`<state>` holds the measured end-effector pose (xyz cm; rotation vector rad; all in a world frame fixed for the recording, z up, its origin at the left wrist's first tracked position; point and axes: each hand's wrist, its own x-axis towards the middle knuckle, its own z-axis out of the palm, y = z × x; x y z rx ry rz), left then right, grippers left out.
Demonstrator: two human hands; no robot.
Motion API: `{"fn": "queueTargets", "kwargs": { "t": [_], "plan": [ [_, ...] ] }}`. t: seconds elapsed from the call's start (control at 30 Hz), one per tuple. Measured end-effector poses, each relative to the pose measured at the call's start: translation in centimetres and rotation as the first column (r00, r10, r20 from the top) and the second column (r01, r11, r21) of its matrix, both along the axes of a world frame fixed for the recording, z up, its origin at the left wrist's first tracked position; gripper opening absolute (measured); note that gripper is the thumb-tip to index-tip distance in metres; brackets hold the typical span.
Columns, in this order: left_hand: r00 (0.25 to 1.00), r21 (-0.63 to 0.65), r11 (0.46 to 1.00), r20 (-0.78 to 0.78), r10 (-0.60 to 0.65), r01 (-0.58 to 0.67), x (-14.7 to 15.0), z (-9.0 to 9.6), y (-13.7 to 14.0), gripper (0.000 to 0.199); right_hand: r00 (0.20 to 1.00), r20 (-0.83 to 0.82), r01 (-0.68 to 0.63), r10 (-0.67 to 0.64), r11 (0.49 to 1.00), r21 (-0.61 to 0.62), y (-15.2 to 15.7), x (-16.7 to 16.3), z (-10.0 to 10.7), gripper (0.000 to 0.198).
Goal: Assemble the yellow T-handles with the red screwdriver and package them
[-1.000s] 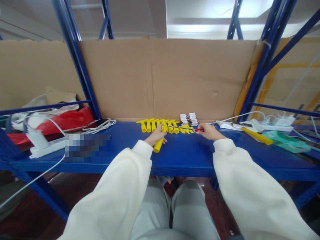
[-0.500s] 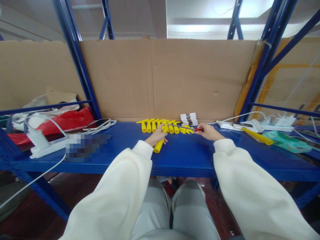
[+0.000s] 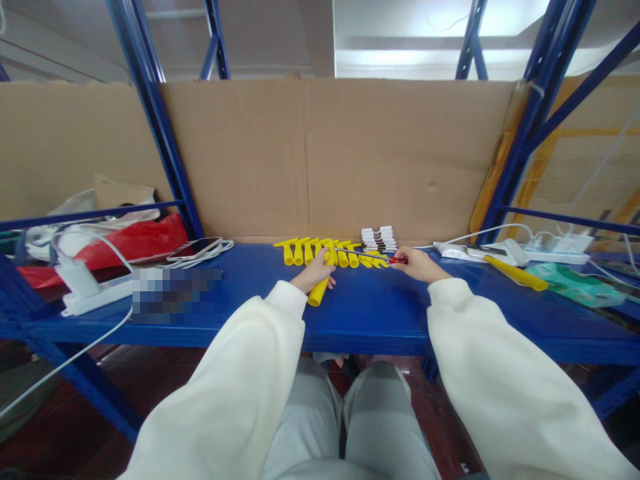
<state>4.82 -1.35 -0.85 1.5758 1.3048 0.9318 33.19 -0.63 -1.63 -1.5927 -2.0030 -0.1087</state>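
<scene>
My left hand (image 3: 314, 274) is closed around a yellow tube-shaped plastic part (image 3: 319, 293), its wide end tilted toward me. In my right hand (image 3: 419, 263) is a screwdriver (image 3: 399, 261) with a red handle. Its long metal shaft points left, and the tip reaches the upper end of the yellow part; whether it sits in a screw is too small to tell. Behind my hands stands a row of similar yellow parts (image 3: 299, 256). Smaller yellow pieces (image 3: 374, 261) lie right of the row, below a stack of white pieces with dark middles (image 3: 379, 239).
A phone (image 3: 195, 249), a white cable and a power strip (image 3: 95, 297) lie at left near a red bag (image 3: 133, 243). At right are another yellow part (image 3: 516, 273), a green plastic packet (image 3: 575, 283) and a power strip with chargers (image 3: 555, 252). Cardboard (image 3: 380, 153) walls the back of the blue shelf (image 3: 370, 320).
Almost nothing differs. Both hands keep their places, with the screwdriver still against the yellow part; the whole view has shifted very slightly.
</scene>
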Motion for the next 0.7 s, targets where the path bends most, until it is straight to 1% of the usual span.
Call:
{"fn": "queueTargets", "kwargs": {
  "t": [0.1,0.27,0.53,0.7],
  "plan": [
    [1.0,0.006,1.0,0.001,0.001,-0.001,-0.01,-0.07,0.05,0.08,1.0,0.001,-0.006,0.006,1.0,0.019,0.09,0.15,-0.1,0.01],
    [1.0,0.002,1.0,0.003,-0.012,0.012,-0.07,-0.16,0.17,0.082,1.0,-0.002,0.014,-0.014,1.0,-0.007,0.02,-0.02,0.0,0.01],
    [1.0,0.006,1.0,0.009,0.008,-0.008,-0.03,-0.32,0.38,0.08,1.0,-0.006,0.015,-0.015,1.0,-0.015,-0.06,-0.1,0.05,0.01],
    [1.0,0.007,1.0,0.006,0.0,0.0,-0.07,-0.39,0.51,0.081,1.0,-0.011,0.014,-0.015,1.0,-0.012,-0.17,-0.23,0.06,0.009]
  ]
}}
